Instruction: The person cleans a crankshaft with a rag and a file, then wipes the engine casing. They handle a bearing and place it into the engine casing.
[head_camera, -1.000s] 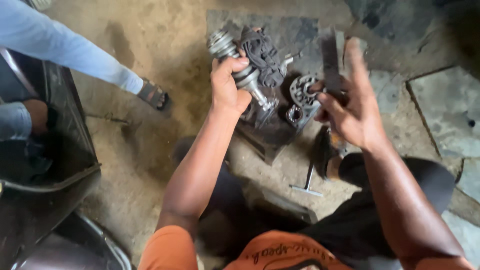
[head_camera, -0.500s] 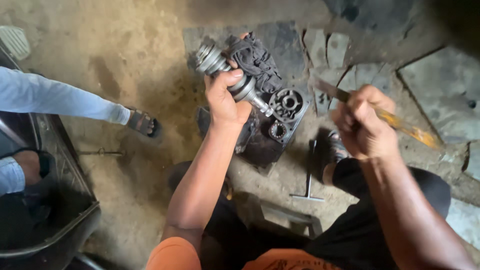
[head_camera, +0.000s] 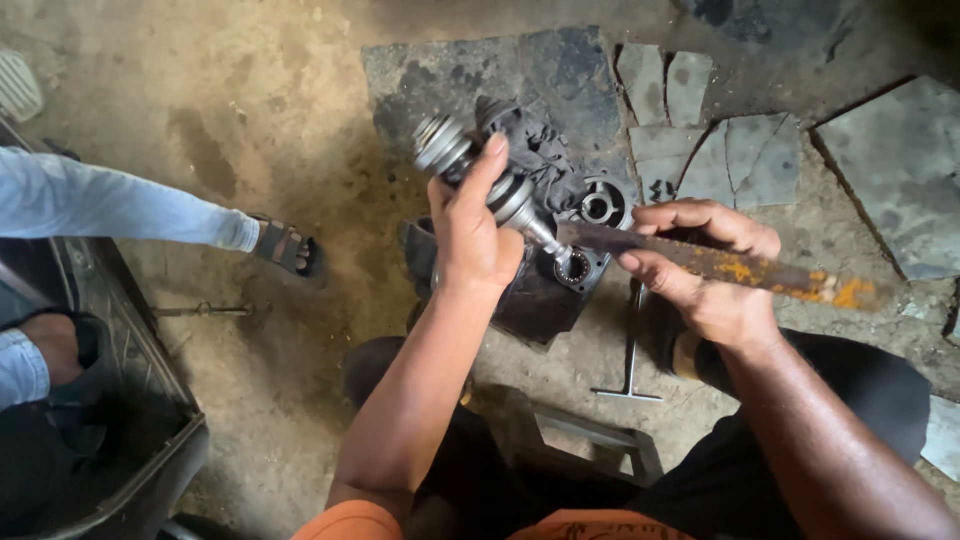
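Change: since half a second ago the right hand (head_camera: 705, 275) has swung down from its raised position, and the rusty flat bar (head_camera: 720, 262) now lies nearly level, its dark tip just beside the lower end of the shaft; the left hand has tilted the shaft a little more upright.
Metal stool: a stool frame (head_camera: 590, 440) stands on the floor between the person's knees, nearest the camera.
T-handled tool: a T-handle wrench (head_camera: 630, 350) lies on the dirt floor below the right hand.
Right hand: forearm comes in from the lower right, wrist bent left; fingers (head_camera: 700, 215) curled shut around the flat bar near its middle, thumb beneath.
Left hand: the left hand (head_camera: 470, 235) rises from the lower middle, fingers wrapped closed around the ribbed middle of the metal shaft (head_camera: 500, 190), index finger stretched up along it.
Shaft: tilted, grooved head up-left, thin end down-right over a round bearing (head_camera: 575, 268) on a dark metal block (head_camera: 540, 295).
Housing: a round cast housing (head_camera: 600, 205) and a dark rag (head_camera: 535, 150) sit just behind, on broken stone slabs (head_camera: 730, 150).
Far left: another person's light blue sleeve (head_camera: 100, 205) and sandal (head_camera: 285, 245).
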